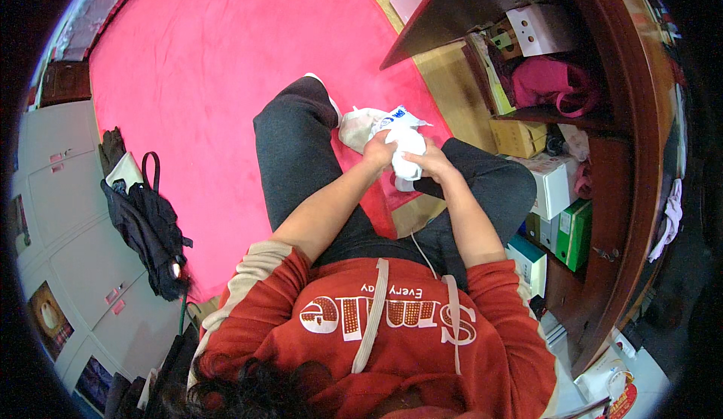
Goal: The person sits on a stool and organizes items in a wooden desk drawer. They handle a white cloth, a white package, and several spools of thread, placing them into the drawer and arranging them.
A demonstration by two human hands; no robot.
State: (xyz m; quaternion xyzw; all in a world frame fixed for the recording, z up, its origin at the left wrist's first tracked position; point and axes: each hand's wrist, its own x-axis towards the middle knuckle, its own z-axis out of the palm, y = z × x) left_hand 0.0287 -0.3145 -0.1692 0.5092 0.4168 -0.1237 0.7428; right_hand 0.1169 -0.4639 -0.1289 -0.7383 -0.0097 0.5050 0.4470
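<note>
A white plastic-wrapped bundle [408,151] is held between my two hands, above the gap between my knees. My left hand [380,151] grips its left side, and my right hand [432,160] grips its right side with the thumb across the front. Blue print shows on the crumpled plastic at its far end. Just beyond, touching or overlapping it, lies a whitish translucent bag [357,128]; its contents cannot be made out.
A pink-red mat [226,52] covers the floor ahead. At the right stands an open dark wooden cabinet [613,193] with boxes, a green binder [574,234] and a magenta bag [545,84]; its door [452,18] juts outward. Grey lockers [79,210] and a black bag [144,221] are at the left.
</note>
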